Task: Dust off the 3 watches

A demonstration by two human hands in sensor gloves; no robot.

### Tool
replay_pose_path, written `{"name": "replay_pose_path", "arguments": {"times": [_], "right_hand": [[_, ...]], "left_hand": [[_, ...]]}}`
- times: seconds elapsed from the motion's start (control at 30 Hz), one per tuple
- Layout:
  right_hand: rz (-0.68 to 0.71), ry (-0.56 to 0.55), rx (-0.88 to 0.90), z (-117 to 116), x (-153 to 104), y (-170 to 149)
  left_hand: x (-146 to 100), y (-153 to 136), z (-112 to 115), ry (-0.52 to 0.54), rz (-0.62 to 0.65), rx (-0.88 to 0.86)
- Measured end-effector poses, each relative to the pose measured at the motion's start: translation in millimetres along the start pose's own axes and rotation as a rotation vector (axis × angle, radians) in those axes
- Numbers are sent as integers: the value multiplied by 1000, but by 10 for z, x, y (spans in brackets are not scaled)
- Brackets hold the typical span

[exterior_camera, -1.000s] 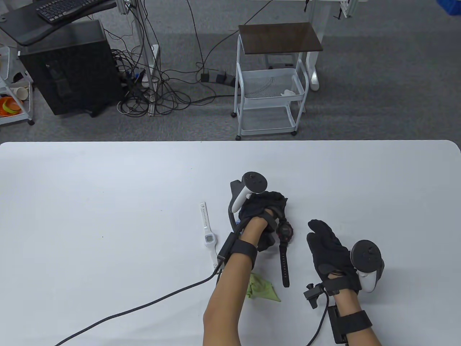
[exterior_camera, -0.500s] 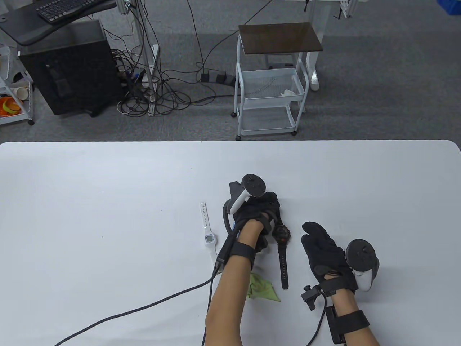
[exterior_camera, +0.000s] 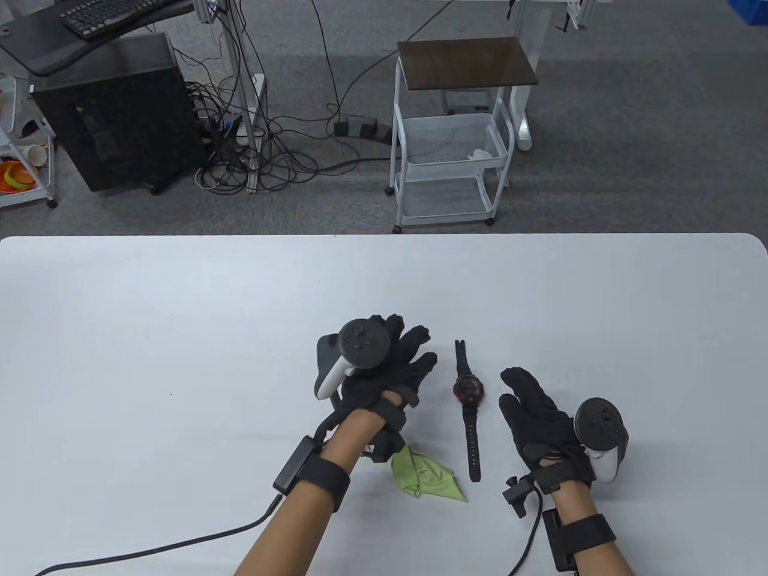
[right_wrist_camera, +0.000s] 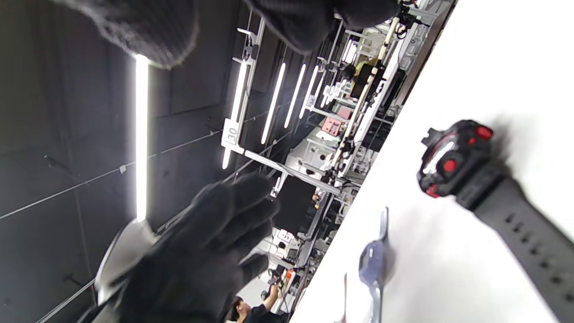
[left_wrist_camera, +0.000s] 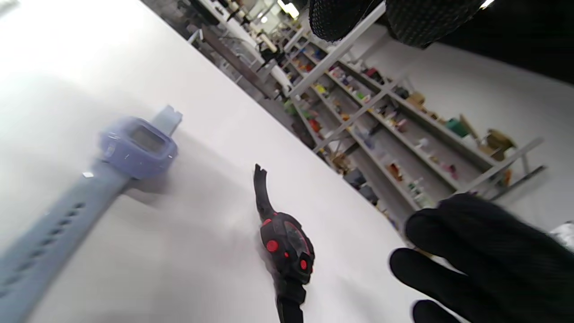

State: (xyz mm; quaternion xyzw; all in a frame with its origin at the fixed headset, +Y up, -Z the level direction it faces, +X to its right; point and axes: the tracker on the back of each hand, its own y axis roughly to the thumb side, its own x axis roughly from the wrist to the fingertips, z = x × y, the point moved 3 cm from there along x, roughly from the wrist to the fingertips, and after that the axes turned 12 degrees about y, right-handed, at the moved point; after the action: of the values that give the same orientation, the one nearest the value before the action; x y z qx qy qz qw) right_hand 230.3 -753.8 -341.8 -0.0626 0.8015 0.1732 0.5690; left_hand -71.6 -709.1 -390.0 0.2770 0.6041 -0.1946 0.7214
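The black watch with red buttons (exterior_camera: pixel 468 390) lies flat on the white table (exterior_camera: pixel 180 312), its strap running front to back, and no hand holds it. My left hand (exterior_camera: pixel 402 354) hovers just left of it with fingers spread, holding nothing. My right hand (exterior_camera: pixel 519 390) rests open just to the watch's right. A lilac watch (left_wrist_camera: pixel 136 146) lies near the black watch (left_wrist_camera: pixel 287 244) in the left wrist view; the table view hides it under my left hand. The right wrist view shows the black watch (right_wrist_camera: pixel 453 161) and the lilac watch (right_wrist_camera: pixel 372 260). The white watch is not visible now.
A crumpled green cloth (exterior_camera: pixel 427 474) lies on the table near the front, between my forearms. Glove cables (exterior_camera: pixel 180 543) trail toward the front edge. Beyond the table's far edge stand a white wire trolley (exterior_camera: pixel 450 156) and a black computer case (exterior_camera: pixel 114 114).
My left hand let go of the black watch, moved left and spread its fingers. The watch now lies flat and uncovered. The white watch is now hidden. The right hand barely moved.
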Motion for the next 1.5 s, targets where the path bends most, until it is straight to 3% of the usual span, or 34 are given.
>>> {"name": "replay_pose_path", "arguments": {"times": [0.2, 0.37, 0.53, 0.77, 1.5], "right_hand": [[17, -25, 2, 47, -24, 33], [1, -3, -17, 11, -20, -10], [15, 27, -18, -30, 5, -4], [70, 60, -25, -85, 5, 51], [43, 102, -39, -215, -9, 26]], "left_hand": [[-441, -475, -330, 101, -39, -58], [-623, -747, -481, 212, -12, -91], [-766, -877, -621, 183, 6, 36], [-773, -1012, -610, 206, -33, -236], [-772, -1016, -570, 184, -17, -224]]}}
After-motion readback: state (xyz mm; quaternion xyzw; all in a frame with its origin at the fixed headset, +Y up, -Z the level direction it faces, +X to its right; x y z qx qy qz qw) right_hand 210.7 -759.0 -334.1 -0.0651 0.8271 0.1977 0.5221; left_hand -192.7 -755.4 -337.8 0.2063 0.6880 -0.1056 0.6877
